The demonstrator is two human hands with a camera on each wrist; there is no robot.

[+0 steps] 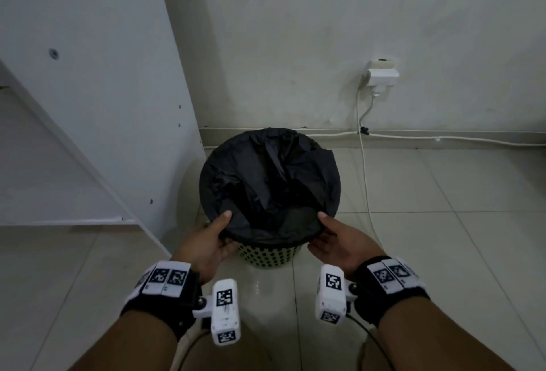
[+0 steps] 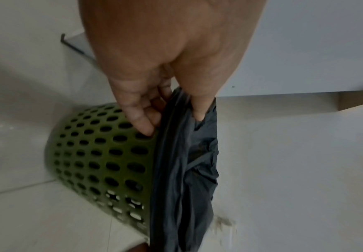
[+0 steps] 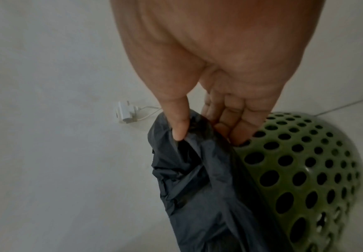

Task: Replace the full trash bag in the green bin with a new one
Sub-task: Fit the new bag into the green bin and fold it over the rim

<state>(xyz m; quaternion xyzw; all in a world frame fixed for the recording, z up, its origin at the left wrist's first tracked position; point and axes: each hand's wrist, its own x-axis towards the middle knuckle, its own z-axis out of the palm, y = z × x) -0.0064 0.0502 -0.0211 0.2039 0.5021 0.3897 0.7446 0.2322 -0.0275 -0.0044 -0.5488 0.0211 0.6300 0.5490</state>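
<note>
Item: green bin (image 1: 270, 255), perforated, upright on the tiled floor (image 1: 413, 237), lined with a black trash bag (image 1: 266, 181) whose edge was folded over the rim. We judged this a bag being fitted or lifted; the frames did not settle which.

Grip, left: our left hand (image 1: 206, 242) held the bag's folded edge at about 8 o'clock on the rim, thumb on top, fingers (image 2: 141, 122) curled beneath against the bin wall (image 2: 103, 153).

Grip, right: our right hand (image 1: 336, 240) pinched the same edge at about 4 o'clock, thumb over the plastic (image 3: 197, 170), fingers (image 3: 238, 131) under it, touching the bin (image 3: 301, 170).

Key relation: the bag lay ahead of both grips, toward 12 o'clock, its long axis running straight down into the bin. Both hands stood equally near, on opposite sides of the near rim.

Room: a white cabinet panel (image 1: 103, 90) stood close at 9 o'clock; the wall (image 1: 325, 31) close at 12. A cable (image 1: 365, 169) ran down from a wall plug (image 1: 382, 75) at 3 o'clock, near the bin. We judged upward and toward 6 o'clock the freest paths.
</note>
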